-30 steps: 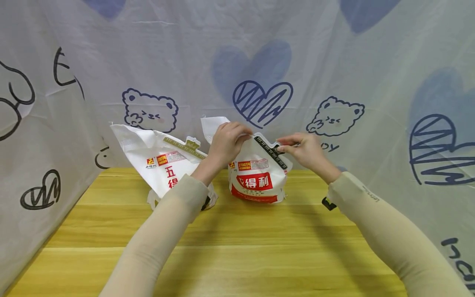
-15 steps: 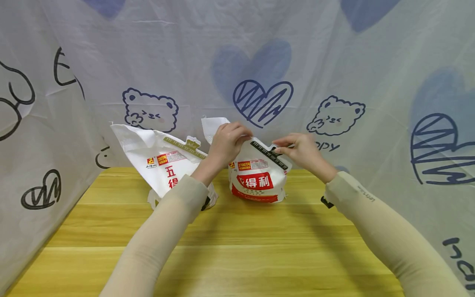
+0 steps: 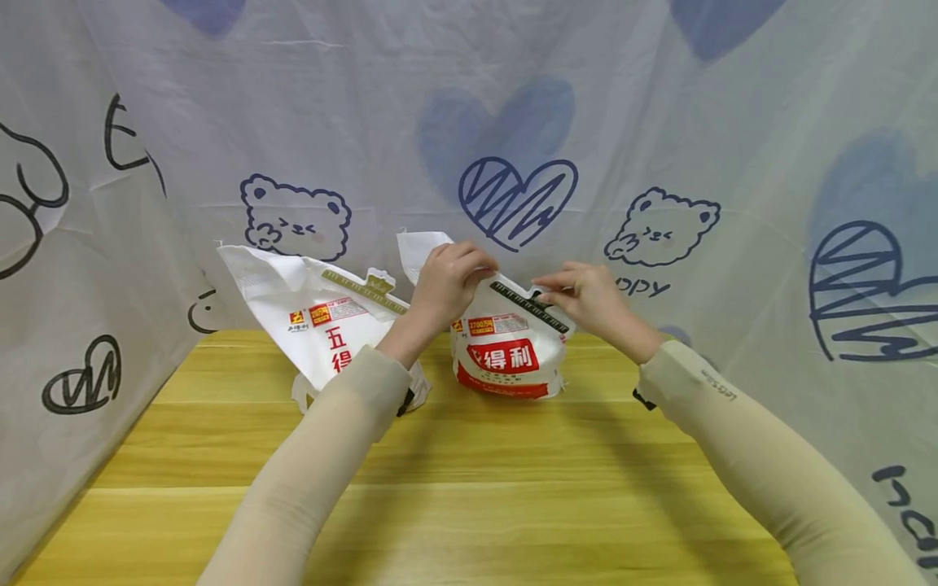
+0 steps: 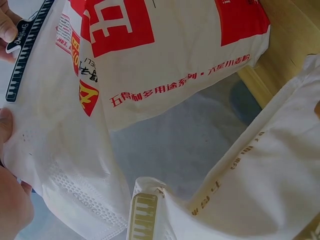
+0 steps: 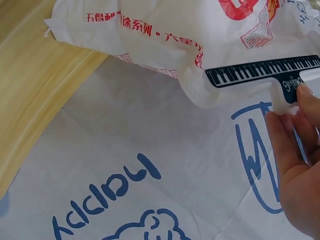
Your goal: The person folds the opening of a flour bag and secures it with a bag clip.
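Observation:
A white flour bag (image 3: 506, 358) with red print stands at the back of the table. My left hand (image 3: 450, 281) pinches the bag's folded top edge between thumb and fingers. At that edge's right part lies a black sealing clip (image 3: 529, 307) with a piano-key pattern. My right hand (image 3: 595, 301) pinches the clip's handle tab with thumb and fingertips, as the right wrist view shows up close. The clip's bar (image 5: 260, 70) lies across the bag's top there. To the left leans a second white flour bag (image 3: 293, 293), its top edge in a gold sealing clip (image 3: 366, 286).
The wooden table (image 3: 469, 505) runs up to a white curtain (image 3: 645, 122) printed with hearts and bears, which closes off the back and both sides. A small black object (image 3: 645, 400) shows beside my right sleeve, partly hidden by it.
The black clip has shifted left along the bag's top edge and now slants less steeply. My right hand has moved slightly left with it, while my left hand has stayed in place.

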`<state>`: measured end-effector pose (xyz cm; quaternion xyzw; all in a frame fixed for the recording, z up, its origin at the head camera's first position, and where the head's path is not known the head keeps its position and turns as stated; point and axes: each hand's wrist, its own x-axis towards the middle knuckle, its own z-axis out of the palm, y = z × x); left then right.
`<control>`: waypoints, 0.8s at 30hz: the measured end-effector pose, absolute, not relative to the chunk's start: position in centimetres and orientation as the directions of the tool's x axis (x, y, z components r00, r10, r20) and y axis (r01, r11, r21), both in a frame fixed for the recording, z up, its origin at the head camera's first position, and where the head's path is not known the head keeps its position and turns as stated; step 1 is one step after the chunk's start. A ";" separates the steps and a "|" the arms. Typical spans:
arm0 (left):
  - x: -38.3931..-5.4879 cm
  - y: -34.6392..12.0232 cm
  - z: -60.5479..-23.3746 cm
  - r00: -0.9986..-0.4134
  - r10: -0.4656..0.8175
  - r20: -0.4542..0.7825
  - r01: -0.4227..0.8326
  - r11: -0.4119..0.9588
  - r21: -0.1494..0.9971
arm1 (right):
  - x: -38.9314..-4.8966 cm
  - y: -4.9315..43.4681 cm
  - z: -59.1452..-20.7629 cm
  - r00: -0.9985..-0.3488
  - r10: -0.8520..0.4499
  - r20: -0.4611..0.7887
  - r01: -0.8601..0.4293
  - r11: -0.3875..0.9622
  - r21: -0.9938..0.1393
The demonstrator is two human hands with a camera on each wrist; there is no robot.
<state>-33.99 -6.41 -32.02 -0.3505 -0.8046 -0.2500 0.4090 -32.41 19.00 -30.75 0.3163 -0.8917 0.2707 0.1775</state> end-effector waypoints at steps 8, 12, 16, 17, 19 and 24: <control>-34.2 -6.5 -31.5 -0.420 0.362 0.832 0.767 0.632 0.112 | -32.4 18.9 -30.6 -0.784 -0.422 0.455 -0.607 0.674 -0.420; -34.4 -6.5 -31.3 -0.421 0.379 0.824 0.767 0.633 0.100 | -32.3 18.9 -30.8 -0.798 -0.390 0.459 -0.587 0.674 -0.449; -34.4 -6.6 -31.3 -0.447 0.389 0.805 0.743 0.662 0.093 | -32.4 18.9 -31.3 -0.808 -0.356 0.469 -0.569 0.678 -0.466; -34.3 -6.6 -31.3 -0.457 0.389 0.800 0.734 0.673 0.092 | -32.4 18.8 -31.4 -0.809 -0.348 0.473 -0.566 0.678 -0.469; -34.1 -6.7 -31.2 -0.476 0.386 0.790 0.716 0.691 0.094 | -32.5 18.8 -31.6 -0.804 -0.342 0.487 -0.570 0.676 -0.467; -33.6 -7.1 -31.1 -0.528 0.369 0.765 0.673 0.731 0.112 | -32.5 18.9 -32.0 -0.781 -0.343 0.523 -0.598 0.653 -0.465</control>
